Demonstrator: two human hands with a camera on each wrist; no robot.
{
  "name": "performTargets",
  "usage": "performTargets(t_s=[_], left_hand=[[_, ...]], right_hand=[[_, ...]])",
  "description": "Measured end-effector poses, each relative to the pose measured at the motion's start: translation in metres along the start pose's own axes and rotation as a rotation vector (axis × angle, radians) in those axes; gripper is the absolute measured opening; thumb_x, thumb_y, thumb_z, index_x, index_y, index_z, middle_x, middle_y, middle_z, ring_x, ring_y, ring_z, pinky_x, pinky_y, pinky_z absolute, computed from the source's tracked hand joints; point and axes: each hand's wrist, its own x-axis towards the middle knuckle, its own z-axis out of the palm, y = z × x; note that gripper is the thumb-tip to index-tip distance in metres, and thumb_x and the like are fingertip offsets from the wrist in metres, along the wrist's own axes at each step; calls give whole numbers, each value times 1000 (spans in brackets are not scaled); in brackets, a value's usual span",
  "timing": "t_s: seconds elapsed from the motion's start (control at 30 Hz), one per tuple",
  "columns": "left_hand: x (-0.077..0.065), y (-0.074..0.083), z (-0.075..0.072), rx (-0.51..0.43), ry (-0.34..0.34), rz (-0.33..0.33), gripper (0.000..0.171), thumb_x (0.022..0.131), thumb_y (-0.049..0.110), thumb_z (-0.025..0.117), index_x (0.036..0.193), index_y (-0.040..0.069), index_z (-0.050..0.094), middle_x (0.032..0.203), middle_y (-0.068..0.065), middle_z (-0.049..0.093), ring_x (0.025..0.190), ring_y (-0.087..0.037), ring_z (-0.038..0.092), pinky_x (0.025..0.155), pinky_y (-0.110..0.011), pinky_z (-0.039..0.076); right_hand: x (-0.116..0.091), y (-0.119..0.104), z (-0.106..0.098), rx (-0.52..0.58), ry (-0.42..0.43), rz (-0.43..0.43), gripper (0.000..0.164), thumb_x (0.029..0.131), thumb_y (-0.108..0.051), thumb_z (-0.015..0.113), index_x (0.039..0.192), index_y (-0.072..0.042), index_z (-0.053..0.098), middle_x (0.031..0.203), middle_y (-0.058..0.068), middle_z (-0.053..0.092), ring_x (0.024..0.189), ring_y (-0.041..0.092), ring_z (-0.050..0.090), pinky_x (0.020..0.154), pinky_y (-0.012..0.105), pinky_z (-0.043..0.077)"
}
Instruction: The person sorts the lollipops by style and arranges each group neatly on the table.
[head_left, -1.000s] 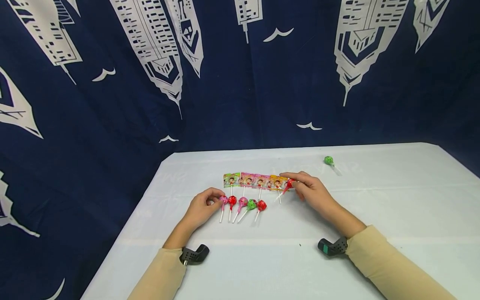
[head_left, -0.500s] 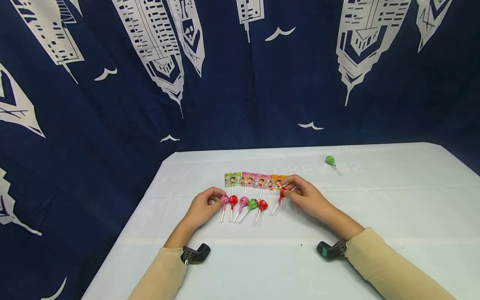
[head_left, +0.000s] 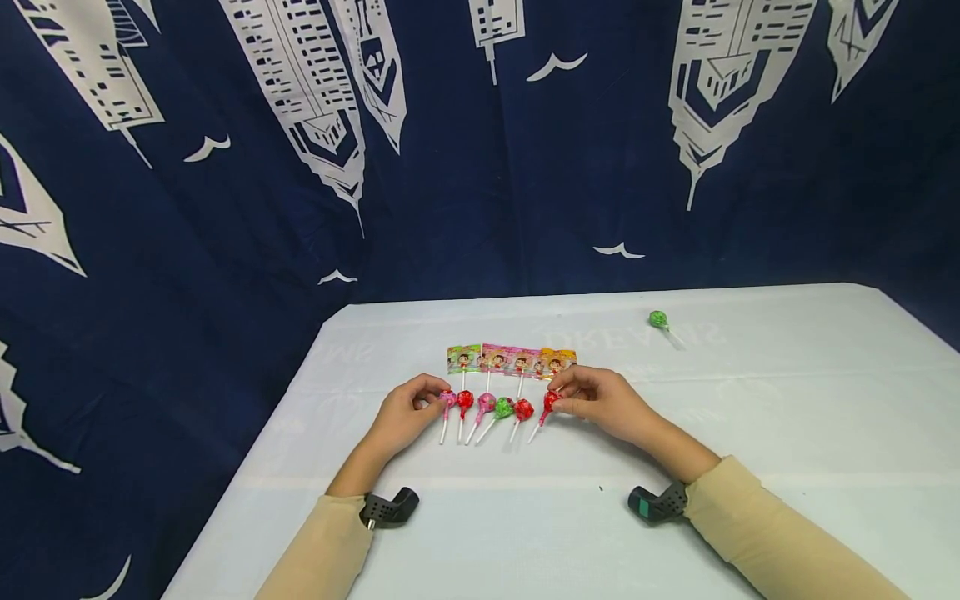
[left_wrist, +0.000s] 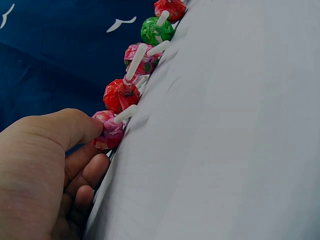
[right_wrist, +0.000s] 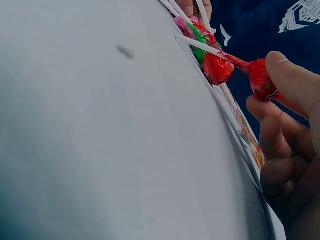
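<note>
My right hand (head_left: 607, 403) pinches a red lollipop (right_wrist: 261, 80) by its wrapped head, thumb on one side and fingers on the other. Its white stick points down and left in the head view. Just left of it a row of lollipops lies on the table: red (head_left: 522, 410), green (head_left: 503, 407), pink (head_left: 486, 403) and red (head_left: 465, 401). At the row's left end, my left hand (head_left: 405, 417) holds a pink lollipop (left_wrist: 109, 129) between thumb and fingers. Behind the row lie flat-wrapped lollipops in green (head_left: 463, 359), pink (head_left: 510, 361) and orange (head_left: 557, 362) wrappers.
A green lollipop (head_left: 658, 319) lies alone toward the back right of the white-covered table (head_left: 510, 533). A small dark speck (head_left: 601, 488) shows between the forearms. Behind the table hangs a dark blue curtain (head_left: 480, 208) with white building prints.
My right hand has carried the red lollipop left and toward me, from over the orange wrapper to the right end of the row. The left hand stays in place.
</note>
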Motion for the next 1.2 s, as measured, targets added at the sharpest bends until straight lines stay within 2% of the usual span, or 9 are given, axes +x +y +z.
performTargets(t_s=[0.23, 0.5, 0.83, 1.0, 1.2], left_hand=[[1, -1, 0, -4, -1, 7, 18, 89, 13, 70, 106, 18, 71, 88, 0, 68, 81, -14, 54, 71, -22, 41], [0, -1, 0, -2, 1, 14, 18, 89, 13, 71, 106, 17, 72, 89, 1, 69, 82, -11, 56, 72, -22, 41], [1, -1, 0, -13, 0, 18, 18, 89, 13, 71, 106, 17, 71, 96, 0, 72, 84, -12, 58, 72, -21, 42], [1, -1, -1, -25, 3, 16, 18, 89, 13, 71, 106, 17, 72, 95, 0, 71, 84, -13, 57, 73, -22, 42], [0, -2, -1, -28, -3, 8, 18, 89, 13, 71, 106, 17, 72, 92, -1, 70, 83, -13, 56, 72, -22, 42]], right_hand=[[-1, -1, 0, -90, -15, -35, 26, 83, -17, 81, 107, -17, 71, 93, -2, 72, 75, 8, 57, 66, 21, 47], [-3, 0, 2, -177, -39, -75, 25, 83, -11, 78, 105, -19, 70, 97, -1, 70, 66, 7, 52, 63, 21, 45], [-2, -2, 7, -275, -49, -105, 27, 84, -12, 78, 108, -22, 72, 97, -5, 68, 62, 4, 48, 61, 22, 43], [-2, -2, 8, -297, -41, -106, 27, 85, -15, 79, 110, -23, 73, 97, -7, 70, 62, 4, 46, 68, 24, 43], [-3, -2, 9, -283, -38, -86, 29, 85, -16, 79, 112, -22, 73, 100, -5, 72, 63, 5, 47, 60, 22, 42]])
